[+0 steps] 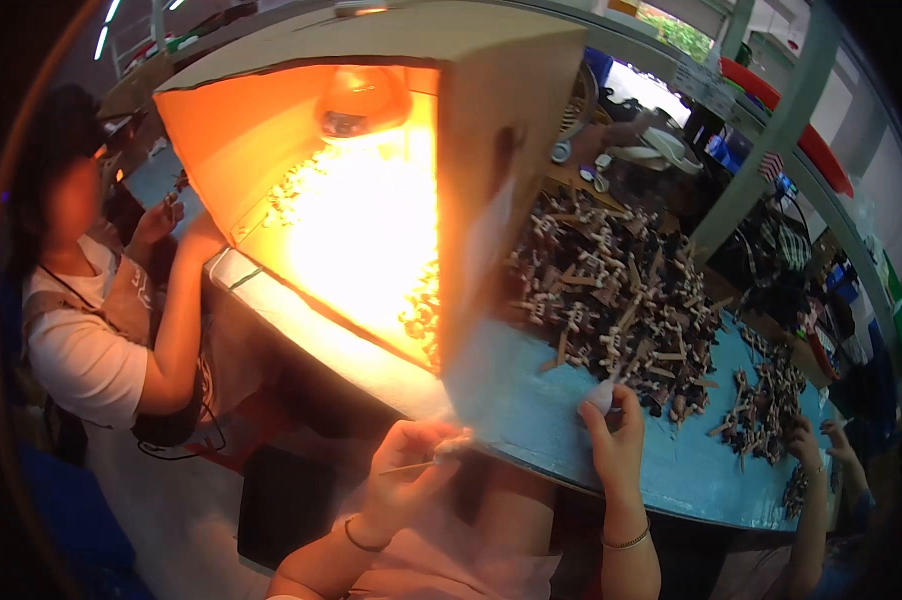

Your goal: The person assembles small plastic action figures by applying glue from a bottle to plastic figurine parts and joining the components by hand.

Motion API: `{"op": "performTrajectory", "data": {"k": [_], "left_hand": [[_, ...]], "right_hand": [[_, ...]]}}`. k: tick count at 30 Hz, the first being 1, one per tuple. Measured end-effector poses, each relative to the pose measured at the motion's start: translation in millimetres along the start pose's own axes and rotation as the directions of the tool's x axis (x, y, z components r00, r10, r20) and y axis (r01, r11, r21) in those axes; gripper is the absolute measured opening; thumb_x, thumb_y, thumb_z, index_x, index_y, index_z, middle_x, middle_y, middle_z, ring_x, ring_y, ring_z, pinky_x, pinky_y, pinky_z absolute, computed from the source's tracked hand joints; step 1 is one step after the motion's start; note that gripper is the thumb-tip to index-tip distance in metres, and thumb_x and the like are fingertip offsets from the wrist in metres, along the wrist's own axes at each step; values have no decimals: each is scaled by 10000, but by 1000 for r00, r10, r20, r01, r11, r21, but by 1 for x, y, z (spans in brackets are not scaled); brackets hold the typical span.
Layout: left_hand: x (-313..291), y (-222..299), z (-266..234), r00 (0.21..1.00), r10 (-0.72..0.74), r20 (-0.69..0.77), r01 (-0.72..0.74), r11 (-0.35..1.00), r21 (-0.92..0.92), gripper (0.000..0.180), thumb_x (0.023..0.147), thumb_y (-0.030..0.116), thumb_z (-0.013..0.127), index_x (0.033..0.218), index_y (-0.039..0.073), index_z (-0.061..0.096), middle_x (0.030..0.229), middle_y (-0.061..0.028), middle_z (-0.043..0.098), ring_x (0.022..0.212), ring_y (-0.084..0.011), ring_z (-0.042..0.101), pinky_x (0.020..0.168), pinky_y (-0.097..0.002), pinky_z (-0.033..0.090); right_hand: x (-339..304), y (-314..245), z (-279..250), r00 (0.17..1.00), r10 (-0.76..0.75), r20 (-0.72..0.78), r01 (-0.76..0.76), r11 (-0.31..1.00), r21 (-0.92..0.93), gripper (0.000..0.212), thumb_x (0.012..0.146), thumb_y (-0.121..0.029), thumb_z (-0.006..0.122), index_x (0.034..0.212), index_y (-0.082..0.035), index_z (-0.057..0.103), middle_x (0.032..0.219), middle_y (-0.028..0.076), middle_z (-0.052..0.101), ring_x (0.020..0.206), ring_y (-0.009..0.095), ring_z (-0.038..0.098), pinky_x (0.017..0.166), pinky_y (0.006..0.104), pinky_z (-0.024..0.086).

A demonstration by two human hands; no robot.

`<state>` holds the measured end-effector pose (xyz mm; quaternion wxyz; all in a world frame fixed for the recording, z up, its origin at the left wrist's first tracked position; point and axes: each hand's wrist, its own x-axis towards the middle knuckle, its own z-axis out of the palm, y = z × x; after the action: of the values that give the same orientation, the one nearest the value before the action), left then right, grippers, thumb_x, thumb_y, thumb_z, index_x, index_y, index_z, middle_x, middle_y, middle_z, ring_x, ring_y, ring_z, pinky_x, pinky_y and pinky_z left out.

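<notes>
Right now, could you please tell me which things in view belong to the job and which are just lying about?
In the job:
thin stick and small pale piece, left hand
white nozzle-tipped bottle, right hand
likely, piled small parts

Apparently lying about:
red plastic item on the metal rack
white object behind the parts

A tan cardboard box (486, 130) stands open-fronted at the left end of the blue-topped counter (541, 440), a lamp (363, 95) inside flooding it with orange-white glare. Beside that end is a co-worker (96, 350) in a white-sleeved top and brown apron. A grey-green metal post (771, 135) rises by the far edge, a red tray (816, 160) near it. Another person's forearm (813, 520) reaches up at the right end.
</notes>
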<state>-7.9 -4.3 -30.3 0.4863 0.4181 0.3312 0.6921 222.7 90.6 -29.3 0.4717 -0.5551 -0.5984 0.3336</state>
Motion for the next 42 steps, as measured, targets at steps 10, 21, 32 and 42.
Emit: {"op": "performTrajectory", "data": {"k": [10, 21, 32, 42], "left_hand": [[-9, 23, -52, 982, 138, -126, -140, 990, -14, 211, 828, 19, 598, 989, 31, 462, 1048, -143, 559, 970, -224, 582, 850, -346, 477], [-35, 40, -77, 906, 292, -308, -295, 955, 35, 253, 826, -50, 569, 1008, 55, 428, 1056, -171, 547, 1000, -244, 569, 901, -386, 475], [-38, 40, -82, 920, 192, -341, -225, 972, -59, 256, 805, -89, 580, 982, 46, 454, 1044, -168, 559, 995, -240, 575, 914, -393, 478], [-29, 42, -76, 916, 224, -332, -223, 974, 42, 162, 880, 51, 545, 1008, 42, 446, 1006, -126, 586, 932, -218, 600, 794, -354, 504]], "right_hand": [[-34, -40, 25, 705, -587, -397, 394, 791, -468, 296, 756, -78, 640, 994, -10, 478, 923, 106, 478, 853, 254, 479, 778, 363, 400], [-5, -166, 236, 804, -451, 386, 517, 212, -829, 147, 766, -156, 528, 826, -39, 595, 832, 81, 572, 768, 178, 535, 508, 292, 444], [39, -85, 225, 688, -479, 545, 629, 20, -777, 123, 759, -165, 516, 750, -71, 595, 750, 82, 564, 755, 212, 507, 633, 354, 356], [109, -110, 306, 933, -62, 354, 359, 111, -927, 198, 815, -171, 504, 886, -109, 678, 899, 68, 628, 879, 243, 535, 689, 363, 365]]}}
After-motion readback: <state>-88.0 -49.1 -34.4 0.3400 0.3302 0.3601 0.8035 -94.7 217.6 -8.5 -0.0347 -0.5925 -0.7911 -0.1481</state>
